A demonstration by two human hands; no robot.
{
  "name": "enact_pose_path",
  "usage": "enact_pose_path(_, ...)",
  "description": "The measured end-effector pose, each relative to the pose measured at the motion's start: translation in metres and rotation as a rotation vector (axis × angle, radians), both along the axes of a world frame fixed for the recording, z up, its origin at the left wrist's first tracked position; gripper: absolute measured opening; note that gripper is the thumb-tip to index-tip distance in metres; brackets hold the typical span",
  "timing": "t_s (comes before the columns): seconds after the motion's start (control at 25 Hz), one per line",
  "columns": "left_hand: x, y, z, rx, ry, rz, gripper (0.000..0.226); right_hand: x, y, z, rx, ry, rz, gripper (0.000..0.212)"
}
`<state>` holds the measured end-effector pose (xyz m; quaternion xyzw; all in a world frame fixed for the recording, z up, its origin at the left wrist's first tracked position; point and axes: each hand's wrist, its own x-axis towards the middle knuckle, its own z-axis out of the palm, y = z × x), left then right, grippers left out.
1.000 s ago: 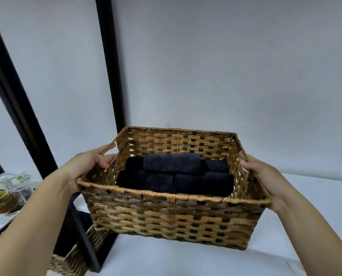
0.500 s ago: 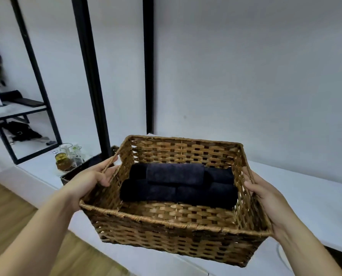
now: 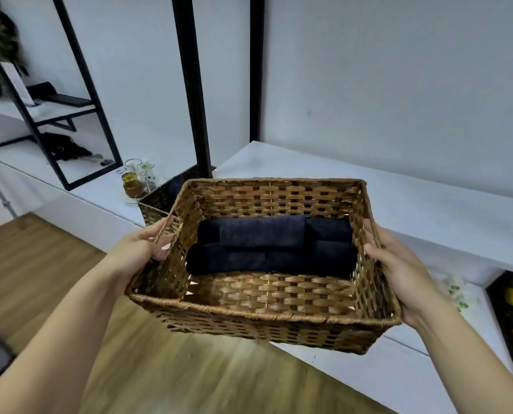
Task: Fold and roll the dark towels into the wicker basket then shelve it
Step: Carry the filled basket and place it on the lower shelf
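I hold a brown wicker basket point(image 3: 267, 316) in the air in front of me, tilted so its inside shows. Several rolled dark towels point(image 3: 267, 246) lie stacked against its far wall. My left hand point(image 3: 138, 249) grips the basket's left wall, thumb over the rim. My right hand point(image 3: 398, 264) grips the right wall the same way. The white shelf point(image 3: 398, 204) runs behind and below the basket.
Black metal uprights point(image 3: 192, 85) rise from the shelf behind the basket. A second wicker basket point(image 3: 156, 204) and a glass jar with amber liquid point(image 3: 132, 183) sit on the lower white ledge at left. Wooden floor point(image 3: 40, 264) lies below.
The basket has come down and back from the wall, and my view has dropped and turned left, bringing the floor, the lower ledge and the shelf frame into sight. Both hands kept their grip.
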<state>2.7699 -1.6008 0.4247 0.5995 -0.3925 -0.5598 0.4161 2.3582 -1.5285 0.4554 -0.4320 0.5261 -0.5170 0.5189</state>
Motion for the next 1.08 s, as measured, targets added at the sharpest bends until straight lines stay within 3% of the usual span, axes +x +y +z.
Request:
enact_pose_path(0.36,0.053,0.042,-0.087,0.121,-0.060,-0.067,0.079,0.039,0.049,-0.098,0.229,-0.015,-0.012,0.043)
enact_pose_path(0.8,-0.026,0.023,-0.146,0.191,-0.092,-0.133,0.080,-0.006,0.057,-0.159,0.404,0.005,-0.277,0.043)
enact_pose_path(1.08,-0.087,-0.048,-0.178,0.203,-0.131,-0.171,0.074,-0.055,0.003,-0.205,0.476,-0.004,-0.351,0.041)
